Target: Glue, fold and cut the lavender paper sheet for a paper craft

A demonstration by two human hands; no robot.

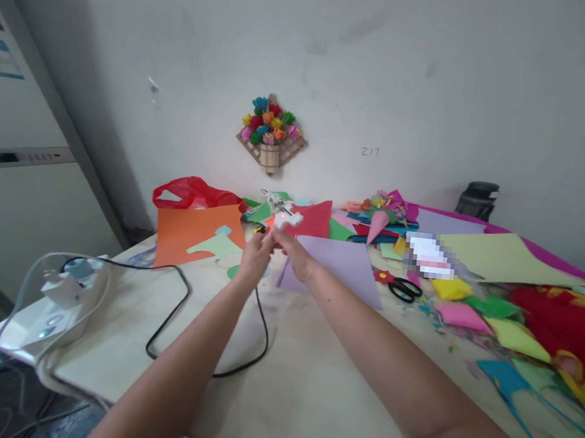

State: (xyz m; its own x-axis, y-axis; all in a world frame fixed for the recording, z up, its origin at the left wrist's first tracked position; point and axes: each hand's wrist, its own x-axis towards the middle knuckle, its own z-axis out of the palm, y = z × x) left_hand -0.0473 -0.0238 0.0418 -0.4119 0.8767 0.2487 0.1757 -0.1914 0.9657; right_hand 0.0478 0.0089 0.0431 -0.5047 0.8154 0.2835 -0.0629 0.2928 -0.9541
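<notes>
Both arms reach far forward over the pale table (307, 381). My left hand (254, 257) and my right hand (292, 250) meet at a white glue gun (285, 217) with a small red light, held above the paper. The fingers of both hands are closed around its lower part. A black cord (179, 305) runs from the gun across the table to the left. A purple sheet (344, 266) lies just beneath the right hand, an orange sheet (194, 233) to the left of the left hand.
Black scissors (404, 288) lie right of the purple sheet. Coloured paper scraps (496, 317) cover the right side. A red plastic bag (193, 193) sits behind the orange sheet. A white power strip (53, 305) is at the left edge. Paper flowers (271, 133) hang on the wall.
</notes>
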